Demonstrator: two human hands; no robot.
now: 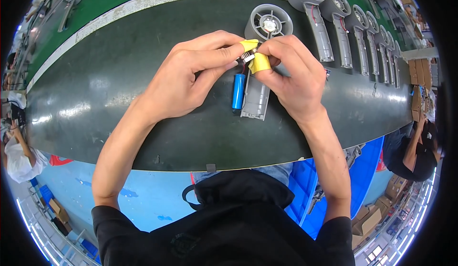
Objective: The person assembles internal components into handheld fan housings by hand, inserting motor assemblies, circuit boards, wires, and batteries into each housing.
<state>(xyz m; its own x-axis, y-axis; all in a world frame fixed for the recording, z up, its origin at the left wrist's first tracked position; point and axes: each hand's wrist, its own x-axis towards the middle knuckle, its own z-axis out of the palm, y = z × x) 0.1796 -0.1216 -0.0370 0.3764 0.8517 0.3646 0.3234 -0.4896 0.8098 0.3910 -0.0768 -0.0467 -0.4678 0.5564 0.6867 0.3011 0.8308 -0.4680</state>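
Note:
My left hand (191, 70) pinches a small circuit board (247, 56) between thumb and forefinger. At the board's right end, my right hand (296, 77) has its fingertips closed together; what they pinch is hidden. Yellow wraps cover some of my fingertips. Just under the hands stands a blue cylindrical battery cell (238, 92), with a wire running up toward the board. Beside it lies the open grey handle half (256, 101) of a handheld fan. The fan's round grey head (269, 22) points away from me, its upper handle partly covered by my right fingers.
Several similar grey fan housings (318, 35) stand in a row along the far right of the dark worktable (95, 108). Blue bins (365, 170) with grey parts sit below the table edge at my right. Other people work at the far left and right.

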